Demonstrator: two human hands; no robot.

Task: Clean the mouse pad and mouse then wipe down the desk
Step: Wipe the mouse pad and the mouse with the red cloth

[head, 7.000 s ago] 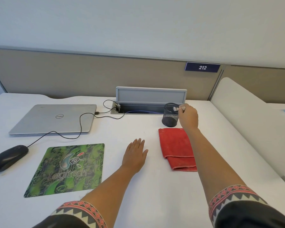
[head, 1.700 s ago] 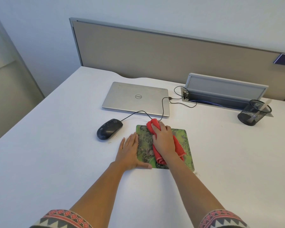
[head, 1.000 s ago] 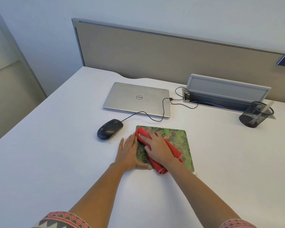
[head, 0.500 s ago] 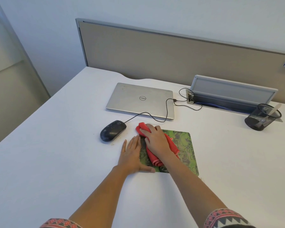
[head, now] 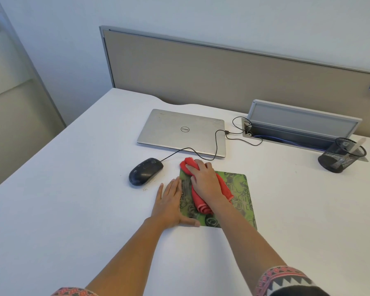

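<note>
Wiping the mouse pad [head: 241,189] is the step I am reading here. The right hand [head: 205,182] is lying on top of the bunched red cloth [head: 201,207], fingers spread and pressing it onto the pad's left half, not wrapped round it as far as I can make out. The left hand [head: 169,206] is resting flat and open at the pad's left edge, fingers straight and thumb stretching along the near edge, pinning the pad to the desk [head: 73,210]. The cloth's far end is poking past the pad's back edge, close to the cable [head: 216,144]. The mouse [head: 145,171] is sitting on the desk just left of the pad, apart from both hands, with crumbs [head: 145,189] lying beside it. A closed laptop [head: 179,129] is lying behind, and a pen cup [head: 340,157] is standing well off to the right. Risks I am weighing: a forward stroke could be catching the cable and dragging the mouse or tugging the plug; the pad could be sliding or buckling if the left hand is easing off; and a cloth this bunched could be missing the pad's right half.
</note>
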